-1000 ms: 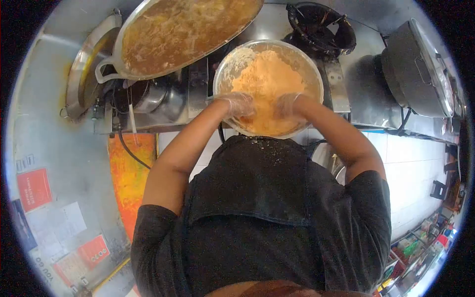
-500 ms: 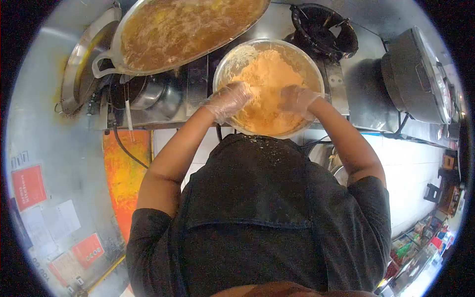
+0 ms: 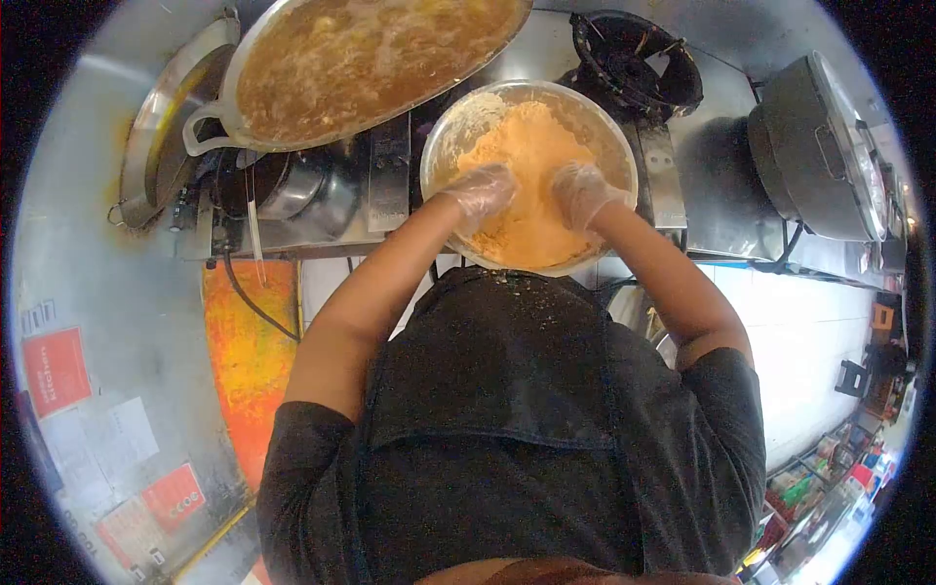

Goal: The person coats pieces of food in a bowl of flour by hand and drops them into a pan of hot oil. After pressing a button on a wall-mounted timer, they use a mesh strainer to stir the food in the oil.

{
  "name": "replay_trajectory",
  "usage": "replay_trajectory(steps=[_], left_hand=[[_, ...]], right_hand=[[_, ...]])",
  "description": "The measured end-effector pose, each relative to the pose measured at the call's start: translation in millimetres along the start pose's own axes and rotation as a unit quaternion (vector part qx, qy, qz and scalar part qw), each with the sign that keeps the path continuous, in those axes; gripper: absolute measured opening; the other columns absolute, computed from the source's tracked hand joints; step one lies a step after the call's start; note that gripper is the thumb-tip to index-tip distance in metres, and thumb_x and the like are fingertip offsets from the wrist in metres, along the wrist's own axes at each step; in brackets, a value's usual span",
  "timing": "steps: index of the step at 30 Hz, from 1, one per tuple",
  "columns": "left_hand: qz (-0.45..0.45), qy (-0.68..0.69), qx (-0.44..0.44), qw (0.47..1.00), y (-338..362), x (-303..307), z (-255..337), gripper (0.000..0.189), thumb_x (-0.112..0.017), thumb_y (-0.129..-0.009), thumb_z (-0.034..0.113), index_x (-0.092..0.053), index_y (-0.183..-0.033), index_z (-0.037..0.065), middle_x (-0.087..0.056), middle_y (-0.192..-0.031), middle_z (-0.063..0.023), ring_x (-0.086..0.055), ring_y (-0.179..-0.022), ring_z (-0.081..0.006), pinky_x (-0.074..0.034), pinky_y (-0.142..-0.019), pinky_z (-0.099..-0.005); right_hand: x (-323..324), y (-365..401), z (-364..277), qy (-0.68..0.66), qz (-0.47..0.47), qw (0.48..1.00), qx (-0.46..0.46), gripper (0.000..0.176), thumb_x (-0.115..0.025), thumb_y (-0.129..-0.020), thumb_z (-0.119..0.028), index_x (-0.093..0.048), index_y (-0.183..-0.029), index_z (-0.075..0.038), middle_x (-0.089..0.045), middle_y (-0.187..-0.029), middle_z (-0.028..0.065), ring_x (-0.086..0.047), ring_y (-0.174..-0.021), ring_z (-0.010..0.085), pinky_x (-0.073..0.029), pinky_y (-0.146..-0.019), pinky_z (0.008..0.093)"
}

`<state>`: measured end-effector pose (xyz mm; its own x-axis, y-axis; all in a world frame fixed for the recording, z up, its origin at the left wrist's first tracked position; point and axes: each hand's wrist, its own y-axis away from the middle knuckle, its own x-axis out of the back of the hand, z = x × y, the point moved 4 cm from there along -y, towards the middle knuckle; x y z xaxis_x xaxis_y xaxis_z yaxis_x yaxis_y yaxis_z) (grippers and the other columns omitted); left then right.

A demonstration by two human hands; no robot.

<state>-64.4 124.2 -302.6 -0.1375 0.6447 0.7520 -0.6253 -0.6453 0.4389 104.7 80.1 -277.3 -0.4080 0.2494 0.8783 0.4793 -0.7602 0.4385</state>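
A round metal bowl [image 3: 632,146] holds a heap of orange powder [image 3: 534,146], with a paler patch at its upper left. My left hand [image 3: 485,190], in a clear plastic glove, presses into the powder from the left side. Opposite it, my right hand [image 3: 582,190], gloved the same way, is sunk in the powder on the right. Both sets of fingertips are hidden in the powder, so I cannot make out how far they are closed. The bowl rests at the counter's front edge, against my black apron [image 3: 487,390].
Beyond the bowl, at upper left, stands a large pan [image 3: 207,130] of bubbling brown oil. A black burner ring [image 3: 639,63] is at upper right. Farther right sits a big grey lidded pot [image 3: 804,151]. A metal pot [image 3: 297,185] is left of the bowl.
Both hands have moved inward toward the middle of the bowl, the left one to the right and the right one slightly. The powder's surface between them has shifted.
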Motion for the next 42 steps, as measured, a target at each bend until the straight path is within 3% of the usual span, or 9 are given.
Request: replay_trajectory(steps=[11,13,17,23,26,28,36,39,42], left_hand=[[-0.101,-0.136,0.038,0.985,19,24,15,0.045,-0.06,-0.085,0.037,-0.059,-0.122,0.01,-0.062,-0.117,-0.0187,-0.06,-0.108,-0.0272,-0.049,-0.085,-0.0418],[-0.155,0.215,0.159,0.951,21,11,-9,0.046,-0.063,-0.085,0.038,-0.057,-0.125,0.017,-0.062,-0.12,-0.0131,-0.056,-0.113,-0.0239,-0.049,-0.088,-0.0426],[-0.143,0.172,0.069,0.972,13,9,-19,0.039,-0.066,-0.085,0.032,-0.058,-0.118,0.013,-0.063,-0.11,-0.0087,-0.058,-0.103,-0.0221,-0.05,-0.084,-0.0406],[-0.061,0.338,0.011,0.939,29,36,-36,0.023,-0.064,-0.087,0.023,-0.058,-0.102,0.006,-0.058,-0.088,-0.0044,-0.056,-0.081,-0.0179,-0.049,-0.071,-0.036],[0.041,0.183,0.086,0.979,35,51,-33,0.016,-0.061,-0.089,0.02,-0.061,-0.1,0.009,-0.058,-0.086,-0.0046,-0.056,-0.079,-0.0175,-0.049,-0.069,-0.0364],[0.22,-0.38,-0.078,0.895,52,62,2,0.019,-0.061,-0.082,0.02,-0.066,-0.081,0.001,-0.066,-0.08,-0.0198,-0.064,-0.069,-0.0277,-0.049,-0.062,-0.0412],[0.255,0.086,0.01,0.963,9,26,5,0.03,-0.05,-0.096,0.032,-0.06,-0.089,0.004,-0.064,-0.091,-0.007,-0.059,-0.084,-0.0187,-0.049,-0.074,-0.0368],[0.301,0.365,0.005,0.881,18,31,-14,0.031,-0.052,-0.095,0.03,-0.061,-0.084,0.002,-0.066,-0.089,-0.0127,-0.061,-0.079,-0.0225,-0.049,-0.071,-0.0389],[0.362,0.056,0.017,0.93,50,68,14,0.014,-0.059,-0.083,0.014,-0.065,-0.08,0.002,-0.062,-0.073,-0.0197,-0.064,-0.073,-0.0309,-0.05,-0.068,-0.0419]], right_hand=[[9,3,1,-0.103,0.054,0.992,-0.041,0.021,-0.059,-0.078,-0.017,-0.071,-0.092,-0.007,-0.068,-0.097,0.0148,-0.067,-0.094,0.0276,-0.053,-0.077,0.0391],[9,3,7,-0.02,0.042,0.999,-0.009,0.024,-0.06,-0.078,-0.018,-0.07,-0.097,-0.008,-0.069,-0.1,0.0134,-0.067,-0.096,0.0266,-0.053,-0.08,0.0378],[10,6,27,-0.083,-0.019,0.996,0.014,0.028,-0.059,-0.078,-0.019,-0.068,-0.102,-0.007,-0.068,-0.105,0.012,-0.066,-0.1,0.026,-0.053,-0.082,0.037],[16,24,66,-0.069,0.077,0.994,0.028,0.022,-0.058,-0.078,-0.022,-0.069,-0.085,-0.005,-0.069,-0.092,0.0135,-0.068,-0.083,0.029,-0.053,-0.074,0.0385],[36,39,68,-0.023,0.196,0.976,0.094,0.022,-0.056,-0.079,-0.021,-0.069,-0.087,-0.005,-0.069,-0.092,0.0151,-0.068,-0.081,0.0296,-0.054,-0.071,0.038],[70,46,58,-0.043,0.131,0.984,-0.112,0.029,-0.05,-0.085,-0.02,-0.065,-0.103,-0.004,-0.067,-0.104,0.0127,-0.066,-0.094,0.0274,-0.052,-0.08,0.0375],[83,0,26,-0.161,0.175,0.971,-0.039,0.026,-0.054,-0.078,-0.019,-0.068,-0.091,-0.002,-0.066,-0.1,0.0206,-0.066,-0.092,0.03,-0.052,-0.083,0.0379],[63,8,41,-0.146,0.109,0.983,-0.019,0.026,-0.054,-0.079,-0.019,-0.067,-0.093,-0.001,-0.066,-0.097,0.0213,-0.066,-0.09,0.0295,-0.052,-0.082,0.0372],[46,20,49,-0.029,0.245,0.969,-0.029,0.022,-0.053,-0.079,-0.018,-0.066,-0.081,0.0,-0.064,-0.075,0.0199,-0.064,-0.072,0.0344,-0.052,-0.068,0.0416]])
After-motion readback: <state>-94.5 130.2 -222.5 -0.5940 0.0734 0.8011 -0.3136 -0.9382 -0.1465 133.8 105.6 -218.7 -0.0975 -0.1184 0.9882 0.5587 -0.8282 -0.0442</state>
